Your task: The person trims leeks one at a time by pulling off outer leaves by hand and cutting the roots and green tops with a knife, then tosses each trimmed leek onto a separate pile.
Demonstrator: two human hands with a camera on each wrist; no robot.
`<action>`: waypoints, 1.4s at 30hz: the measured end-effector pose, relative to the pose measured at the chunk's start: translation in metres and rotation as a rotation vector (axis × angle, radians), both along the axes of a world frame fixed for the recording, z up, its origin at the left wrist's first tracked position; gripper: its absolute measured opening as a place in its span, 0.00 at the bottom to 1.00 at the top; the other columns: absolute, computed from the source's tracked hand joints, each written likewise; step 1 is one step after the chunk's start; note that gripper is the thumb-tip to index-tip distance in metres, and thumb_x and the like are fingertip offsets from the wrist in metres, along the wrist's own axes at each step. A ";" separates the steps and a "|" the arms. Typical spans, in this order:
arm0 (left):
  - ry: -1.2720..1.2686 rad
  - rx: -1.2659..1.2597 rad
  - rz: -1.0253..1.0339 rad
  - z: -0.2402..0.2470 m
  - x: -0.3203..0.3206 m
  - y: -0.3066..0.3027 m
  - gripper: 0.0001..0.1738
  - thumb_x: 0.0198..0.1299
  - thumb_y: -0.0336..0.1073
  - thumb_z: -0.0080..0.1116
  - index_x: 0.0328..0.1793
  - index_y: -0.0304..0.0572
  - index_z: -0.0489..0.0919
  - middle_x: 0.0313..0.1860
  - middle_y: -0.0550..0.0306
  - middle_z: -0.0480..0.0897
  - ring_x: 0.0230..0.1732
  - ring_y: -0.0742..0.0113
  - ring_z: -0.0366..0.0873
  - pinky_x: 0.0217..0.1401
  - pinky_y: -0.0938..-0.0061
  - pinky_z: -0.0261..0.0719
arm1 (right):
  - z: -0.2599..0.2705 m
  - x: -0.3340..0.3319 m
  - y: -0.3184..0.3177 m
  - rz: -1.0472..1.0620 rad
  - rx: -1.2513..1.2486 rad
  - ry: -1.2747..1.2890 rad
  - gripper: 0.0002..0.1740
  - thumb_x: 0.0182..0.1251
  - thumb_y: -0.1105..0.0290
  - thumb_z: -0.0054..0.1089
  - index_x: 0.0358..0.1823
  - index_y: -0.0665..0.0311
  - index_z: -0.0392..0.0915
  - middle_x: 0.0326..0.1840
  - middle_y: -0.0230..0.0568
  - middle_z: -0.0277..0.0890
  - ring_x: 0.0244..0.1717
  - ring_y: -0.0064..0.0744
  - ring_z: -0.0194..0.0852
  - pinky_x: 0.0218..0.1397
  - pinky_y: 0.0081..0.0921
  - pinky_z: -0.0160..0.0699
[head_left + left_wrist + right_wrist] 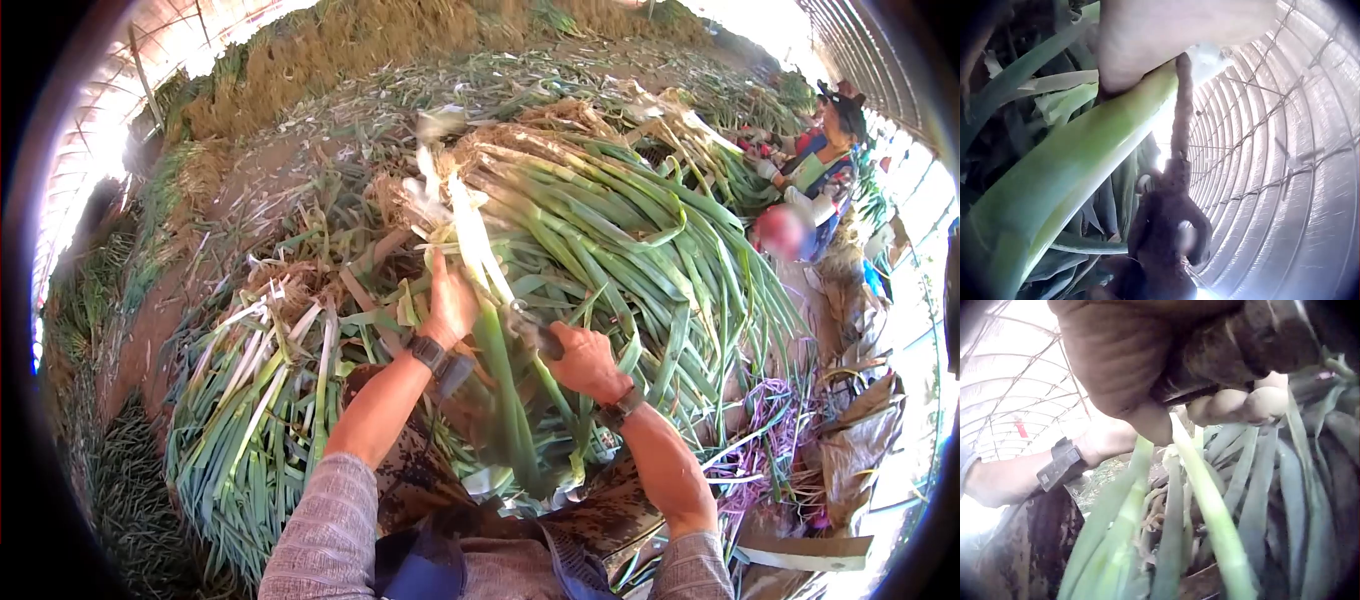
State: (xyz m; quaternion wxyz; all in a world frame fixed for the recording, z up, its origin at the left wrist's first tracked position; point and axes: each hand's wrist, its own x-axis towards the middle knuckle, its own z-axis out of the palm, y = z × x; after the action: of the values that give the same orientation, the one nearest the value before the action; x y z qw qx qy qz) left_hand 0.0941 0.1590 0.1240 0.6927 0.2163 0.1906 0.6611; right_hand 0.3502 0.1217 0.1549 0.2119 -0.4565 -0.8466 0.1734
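Note:
My left hand (452, 305) grips a large green onion (465, 225), its pale shaft pointing away from me and its thick leaves hanging toward my lap. In the left wrist view, the hand's skin (1147, 44) lies right over the green stalk (1085, 150). My right hand (588, 362) is just to the right, curled round a dark-handled tool (548, 342) close beside the stalk. Its wrapped-looking handle (1229, 359) crosses the palm in the right wrist view. A slimmer green stalk (1210, 506) runs below that hand. The root end is blurred.
A big heap of green onions (610, 220) lies ahead and right; a smaller pile (250, 390) is at left. Leaf scraps (350, 130) litter the ground. Another person (820, 180) sits at far right, near purple strands (770, 440) and brown sheeting (860, 430).

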 end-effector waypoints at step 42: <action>0.644 -0.140 -0.071 0.002 -0.010 -0.023 0.23 0.69 0.49 0.53 0.59 0.40 0.80 0.44 0.64 0.81 0.45 0.71 0.78 0.52 0.74 0.77 | 0.030 -0.012 0.022 -0.112 0.022 0.069 0.20 0.62 0.54 0.63 0.49 0.60 0.77 0.33 0.53 0.83 0.37 0.60 0.82 0.43 0.51 0.80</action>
State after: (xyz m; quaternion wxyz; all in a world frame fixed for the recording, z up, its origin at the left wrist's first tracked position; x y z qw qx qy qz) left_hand 0.0841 0.1364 0.1260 0.6327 0.3725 0.4373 0.5194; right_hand 0.3383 0.1436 0.1845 0.2555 -0.4944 -0.8138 0.1676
